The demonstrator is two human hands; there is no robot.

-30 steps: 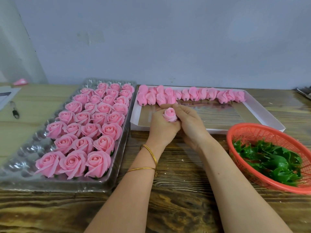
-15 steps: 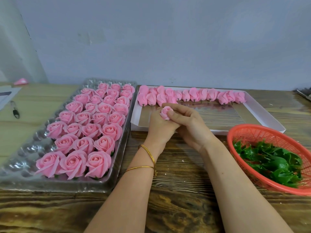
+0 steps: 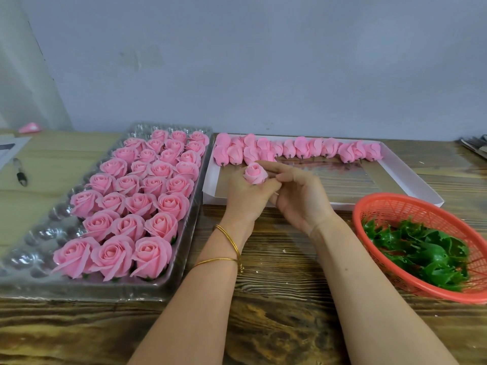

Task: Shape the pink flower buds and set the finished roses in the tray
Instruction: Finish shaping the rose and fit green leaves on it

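- Head view: a paper [image 3: 10, 150] at the far left edge carries dark print too small to read; a pen [image 3: 20, 171] lies just beside it.
- The left hand [image 3: 247, 196], with two gold bangles [image 3: 229, 241] on its wrist, holds one pink bud [image 3: 255, 173] upright, fingers curled round its base, above the near left corner of the white box [image 3: 411, 180].
- The right hand [image 3: 300, 198] meets the bud from the right, forefinger laid along its far side and the other fingers loosely curled; I cannot tell whether it pinches a petal.
- More buds [image 3: 303, 147] line the box's far edge, just behind the hands.
- The clear tray [image 3: 168, 283] on the left holds finished roses [image 3: 147, 198] in rows; its left cups show bare.
- A red basket [image 3: 369, 206] of green leaves [image 3: 421, 254] sits at the right, near the right forearm.
- All rest on a wooden table [image 3: 276, 325].
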